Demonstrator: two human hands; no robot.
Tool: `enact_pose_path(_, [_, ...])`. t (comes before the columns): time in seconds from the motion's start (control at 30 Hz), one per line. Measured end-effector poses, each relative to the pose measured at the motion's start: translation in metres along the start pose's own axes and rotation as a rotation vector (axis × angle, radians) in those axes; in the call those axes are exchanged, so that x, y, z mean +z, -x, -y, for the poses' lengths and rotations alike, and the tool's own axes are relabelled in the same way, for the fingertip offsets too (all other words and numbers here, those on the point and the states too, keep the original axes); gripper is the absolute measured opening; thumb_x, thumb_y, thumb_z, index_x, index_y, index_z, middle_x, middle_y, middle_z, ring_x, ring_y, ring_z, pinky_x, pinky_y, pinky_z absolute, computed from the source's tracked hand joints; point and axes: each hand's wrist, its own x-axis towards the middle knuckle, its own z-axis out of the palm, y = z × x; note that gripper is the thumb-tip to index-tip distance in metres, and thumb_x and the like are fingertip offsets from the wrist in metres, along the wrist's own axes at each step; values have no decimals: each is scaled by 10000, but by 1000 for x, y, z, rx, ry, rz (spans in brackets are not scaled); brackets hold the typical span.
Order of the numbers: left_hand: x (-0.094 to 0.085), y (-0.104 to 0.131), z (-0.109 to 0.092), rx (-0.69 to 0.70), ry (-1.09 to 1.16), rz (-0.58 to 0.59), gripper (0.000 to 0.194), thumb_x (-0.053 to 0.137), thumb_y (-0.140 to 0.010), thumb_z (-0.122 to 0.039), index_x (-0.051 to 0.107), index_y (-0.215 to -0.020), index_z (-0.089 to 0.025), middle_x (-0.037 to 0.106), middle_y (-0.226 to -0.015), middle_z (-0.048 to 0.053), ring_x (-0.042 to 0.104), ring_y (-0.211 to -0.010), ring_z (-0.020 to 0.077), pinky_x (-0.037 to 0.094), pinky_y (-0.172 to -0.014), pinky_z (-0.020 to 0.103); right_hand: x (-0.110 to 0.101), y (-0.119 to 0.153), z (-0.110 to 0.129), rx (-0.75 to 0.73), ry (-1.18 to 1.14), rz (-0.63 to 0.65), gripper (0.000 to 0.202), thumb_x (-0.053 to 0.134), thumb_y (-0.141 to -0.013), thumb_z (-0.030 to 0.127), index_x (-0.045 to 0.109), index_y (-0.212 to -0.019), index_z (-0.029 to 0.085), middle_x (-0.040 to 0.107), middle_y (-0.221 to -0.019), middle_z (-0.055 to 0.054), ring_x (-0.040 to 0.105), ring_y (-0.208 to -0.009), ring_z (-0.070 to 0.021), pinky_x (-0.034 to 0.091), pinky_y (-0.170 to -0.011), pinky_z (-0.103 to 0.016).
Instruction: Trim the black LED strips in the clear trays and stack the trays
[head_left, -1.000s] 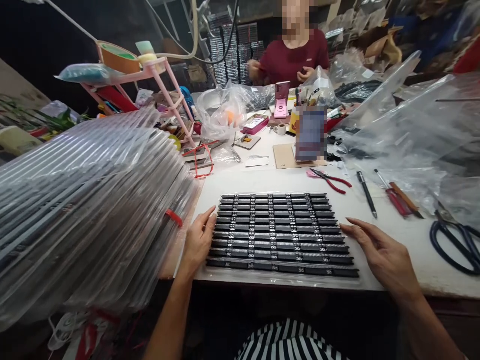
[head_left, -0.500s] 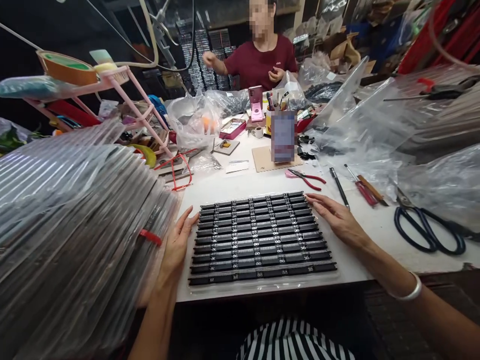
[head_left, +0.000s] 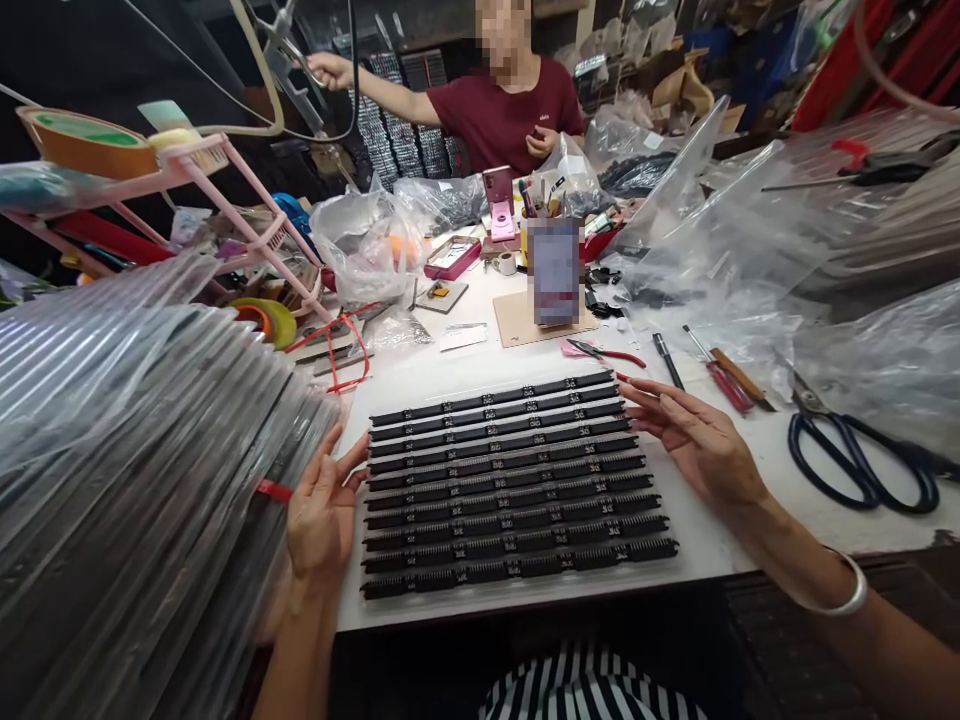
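On the left, a tall slanting stack of clear plastic sleeves (head_left: pixel 150 450) crowds right up beside the left hand (head_left: pixel 322 520), a red piece (head_left: pixel 274 490) poking out near its wrist. Over to the right, red-handled pliers (head_left: pixel 619 357) lie just past the right hand (head_left: pixel 701 450), then a dark pen (head_left: pixel 667 360), a screwdriver (head_left: pixel 727 385) and big blue-handled scissors (head_left: pixel 847 470). Both hands, fingers loosely curled, hold a clear tray (head_left: pixel 525 588) between them by its short sides, at the near edge of the white table (head_left: pixel 765 440). Further back it's a jumble: crumpled see-through bags (head_left: pixel 367 240), a pink phone (head_left: pixel 498 188) on a stand, a pink rack (head_left: pixel 255 215) topped by a tape roll (head_left: pixel 86 140). Across the table, a co-worker in maroon (head_left: pixel 502 120) reaches one arm out to a metal fixture. And the tray itself: rows of matte black strips (head_left: pixel 514 568), long, narrow, finely ridged like combs, lying nearly parallel.
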Motion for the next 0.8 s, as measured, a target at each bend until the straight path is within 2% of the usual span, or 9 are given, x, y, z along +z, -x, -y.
enact_pose_path(0.17, [1, -1, 0, -5, 25, -7, 432, 620, -835, -387, 602, -1214, -181, 738, -965, 111, 675, -875, 169, 515, -708, 236, -1, 1, 1, -5, -21, 20, 314, 558, -883, 392, 631, -1146, 238, 607, -1226, -80, 607, -1021, -219, 520, -864, -367])
enact_pose_path(0.33, [1, 0, 2, 16, 19, -5, 428, 636, -824, -381, 614, -1198, -174, 732, -992, 119, 672, -868, 160, 511, -743, 241, -1, 3, 3, -2, -49, 20, 295, 542, -896, 351, 636, -1147, 226, 614, -1215, -79, 593, -1054, -217, 506, -879, -346])
enact_pose_path(0.6, [4, -1, 2, 19, 39, -7, 458, 653, -798, -388, 609, -1187, -150, 733, -965, 139, 671, -773, 149, 515, -704, 239, 0, 4, 7, -7, -71, 1, 294, 520, -893, 339, 634, -1134, 215, 591, -1247, -89, 624, -968, -203, 523, -830, -330])
enact_pose_path(0.8, [3, -1, 0, 45, 41, 2, 391, 628, -813, -383, 629, -1133, -159, 711, -1046, 144, 662, -724, 141, 519, -673, 242, -3, 0, 5, 66, -93, 3, 308, 488, -895, 366, 614, -1132, 216, 605, -1219, -98, 625, -990, -222, 520, -868, -378])
